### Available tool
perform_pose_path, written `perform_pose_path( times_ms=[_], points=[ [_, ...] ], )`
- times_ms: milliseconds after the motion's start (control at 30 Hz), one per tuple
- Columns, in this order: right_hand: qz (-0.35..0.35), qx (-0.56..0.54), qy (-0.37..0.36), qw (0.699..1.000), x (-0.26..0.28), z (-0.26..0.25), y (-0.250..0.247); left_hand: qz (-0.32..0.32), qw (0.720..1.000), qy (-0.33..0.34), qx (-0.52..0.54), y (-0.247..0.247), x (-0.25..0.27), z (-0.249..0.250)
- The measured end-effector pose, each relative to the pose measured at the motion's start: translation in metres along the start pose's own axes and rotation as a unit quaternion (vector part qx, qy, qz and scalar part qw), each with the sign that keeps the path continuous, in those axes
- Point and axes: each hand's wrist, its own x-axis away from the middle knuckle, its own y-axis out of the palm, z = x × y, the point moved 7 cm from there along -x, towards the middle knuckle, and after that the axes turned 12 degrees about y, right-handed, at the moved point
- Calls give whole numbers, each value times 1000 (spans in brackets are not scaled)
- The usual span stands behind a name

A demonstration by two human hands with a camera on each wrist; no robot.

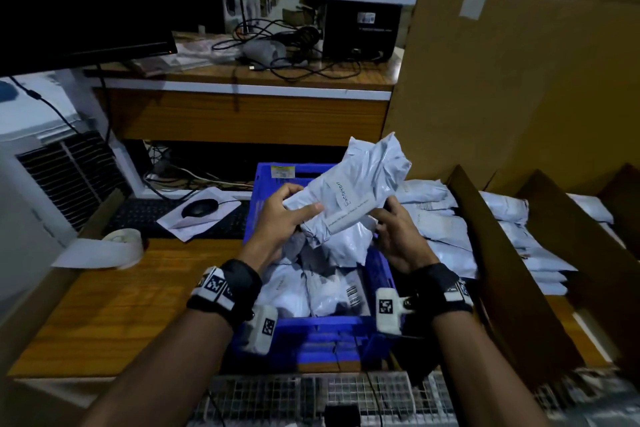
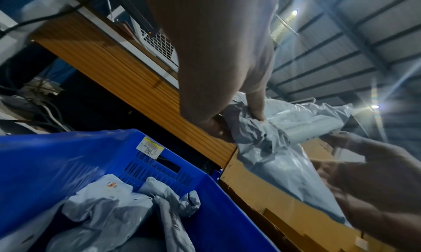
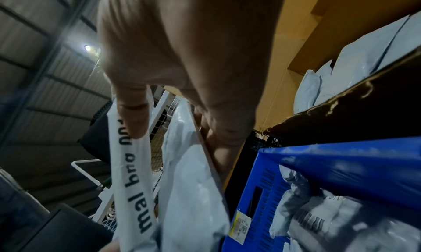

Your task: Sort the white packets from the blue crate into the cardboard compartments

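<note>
A crumpled white packet (image 1: pixel 349 194) with handwriting on it is held up above the blue crate (image 1: pixel 311 326). My left hand (image 1: pixel 284 215) grips its left end, thumb on top; the same packet (image 2: pixel 273 135) shows bunched under my fingers in the left wrist view. My right hand (image 1: pixel 398 229) pinches its right edge, and in the right wrist view the thumb presses a printed white strip of the packet (image 3: pixel 132 175). Several more white packets (image 1: pixel 329 291) lie inside the crate. The cardboard compartments (image 1: pixel 491 253) stand to the right, with packets (image 1: pixel 446 229) piled in them.
A wooden desk (image 1: pixel 121 302) carries the crate, a tape roll (image 1: pixel 121 246), a keyboard (image 1: pixel 145 215) and a mouse (image 1: pixel 199 207). A monitor (image 1: pixel 76 0) hangs at upper left. Tall cardboard (image 1: pixel 519 80) rises behind the compartments. A wire mesh (image 1: pixel 311 395) runs along the near edge.
</note>
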Motion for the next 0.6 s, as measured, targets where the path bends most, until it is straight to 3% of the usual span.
perform_pose_path(
  times_ms=[167, 300, 600],
  points=[
    [-28, -23, -27, 999, 15, -8, -1, 4, 997, 49, -54, 5, 9, 10],
    [3, -33, -32, 999, 17, -9, -2, -5, 996, 66, -65, 11, 14, 17],
    [48, -46, -52, 996, 16, -11, -8, -10, 997, 5, 82, 15, 19, 21]
  ],
)
